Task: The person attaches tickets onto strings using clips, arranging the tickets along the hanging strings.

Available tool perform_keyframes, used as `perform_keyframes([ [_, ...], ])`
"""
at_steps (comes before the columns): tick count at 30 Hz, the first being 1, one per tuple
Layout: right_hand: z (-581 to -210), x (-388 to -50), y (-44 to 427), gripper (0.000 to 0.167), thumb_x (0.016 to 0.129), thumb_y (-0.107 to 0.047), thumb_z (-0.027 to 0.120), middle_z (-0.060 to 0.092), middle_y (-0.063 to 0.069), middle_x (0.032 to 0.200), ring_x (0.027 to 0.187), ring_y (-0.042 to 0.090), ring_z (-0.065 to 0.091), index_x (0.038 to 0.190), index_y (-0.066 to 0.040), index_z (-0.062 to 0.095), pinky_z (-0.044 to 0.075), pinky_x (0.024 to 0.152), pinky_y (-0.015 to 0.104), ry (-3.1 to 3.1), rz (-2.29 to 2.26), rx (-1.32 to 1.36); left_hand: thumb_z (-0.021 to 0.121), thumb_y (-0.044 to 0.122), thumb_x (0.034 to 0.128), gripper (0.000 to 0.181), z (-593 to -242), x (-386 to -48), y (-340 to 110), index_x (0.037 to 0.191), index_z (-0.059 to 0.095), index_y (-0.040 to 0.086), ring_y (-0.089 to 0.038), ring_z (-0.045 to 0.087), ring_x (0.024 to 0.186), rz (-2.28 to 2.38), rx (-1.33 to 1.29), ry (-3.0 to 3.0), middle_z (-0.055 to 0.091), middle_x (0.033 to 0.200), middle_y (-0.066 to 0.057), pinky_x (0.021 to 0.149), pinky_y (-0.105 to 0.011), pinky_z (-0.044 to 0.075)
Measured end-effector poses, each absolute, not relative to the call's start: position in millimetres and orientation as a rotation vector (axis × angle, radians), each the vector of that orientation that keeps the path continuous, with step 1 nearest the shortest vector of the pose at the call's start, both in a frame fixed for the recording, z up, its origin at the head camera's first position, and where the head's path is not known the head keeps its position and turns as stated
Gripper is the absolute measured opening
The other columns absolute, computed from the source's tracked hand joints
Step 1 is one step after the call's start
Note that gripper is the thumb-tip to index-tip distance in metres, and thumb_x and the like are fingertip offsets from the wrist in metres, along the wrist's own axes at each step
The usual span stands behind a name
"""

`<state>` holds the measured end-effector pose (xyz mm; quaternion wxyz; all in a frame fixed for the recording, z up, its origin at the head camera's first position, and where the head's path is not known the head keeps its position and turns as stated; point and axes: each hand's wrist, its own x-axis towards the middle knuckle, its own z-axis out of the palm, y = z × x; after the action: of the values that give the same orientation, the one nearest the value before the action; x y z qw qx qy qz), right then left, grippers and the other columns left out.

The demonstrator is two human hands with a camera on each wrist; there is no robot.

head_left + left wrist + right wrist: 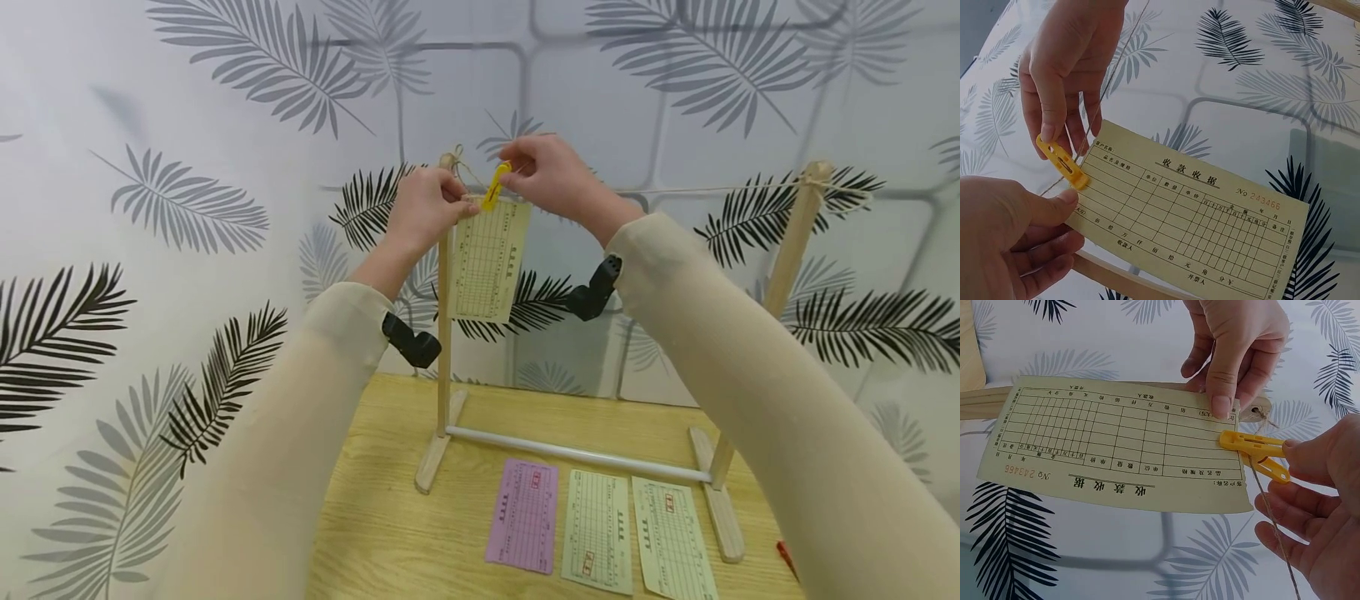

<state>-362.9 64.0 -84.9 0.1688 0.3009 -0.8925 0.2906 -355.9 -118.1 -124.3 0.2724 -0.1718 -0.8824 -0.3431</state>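
Hanging a receipt slip on a cord, two bare hands are working near the top of the stand's left wooden post. We are seeing the pale yellow slip hanging just right of that post, short edge uppermost, with a yellow clip biting partway along the edge beside the cord. The left hand is pinching the slip's top corner between thumb and fingers; the right hand is pinching the clip's tail end, its other fingers curving loosely.

We are judging the slip to be very light, limp, and easily creased or torn, so a gentle hold at a top corner is looking best. The clip is appearing to be stiff, smooth plastic, best squeezed at the tail.

In the left wrist view, we are reading the heading 收款收据, a receipt form, above "No 243466" in red. Printed fields are including 客户名称, 品名及规格, 单位, 数量 and 单价, with 收款人 and 开票人 at the foot. No brand is showing on the clip that we can read.

Below, a purple slip, a middle pale slip and a right-hand pale slip are lying on the wooden table, their red marks too small to read.
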Motion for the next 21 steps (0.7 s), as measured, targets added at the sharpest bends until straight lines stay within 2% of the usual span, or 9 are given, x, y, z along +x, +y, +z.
perform_keyframes([
  [10,-85,-363,72,0.039,0.093,-0.011,0.055,0.056,0.014,0.119,0.106,0.023,0.054,0.130,0.000,0.049,0.044,0.089,0.032,-2.534,0.850,0.827,0.072,0.016,0.0827,0.021,-123,-351,-116,0.098,0.067,0.002,-0.017,0.060,0.081,-0.917,-0.478,-2.369,0.065,0.093,-0.008,0.071,-0.026,0.049],
  [21,-87,-363,82,0.040,0.093,-0.013,0.056,0.055,0.014,0.120,0.107,0.023,0.052,0.130,0.000,0.050,0.043,0.090,0.032,-2.514,0.859,0.789,0.072,0.021,0.0825,0.025,-129,-349,-121,0.099,0.067,0.004,-0.017,0.060,0.084,-0.915,-0.439,-2.360,0.065,0.095,-0.007,0.072,-0.028,0.048],
])
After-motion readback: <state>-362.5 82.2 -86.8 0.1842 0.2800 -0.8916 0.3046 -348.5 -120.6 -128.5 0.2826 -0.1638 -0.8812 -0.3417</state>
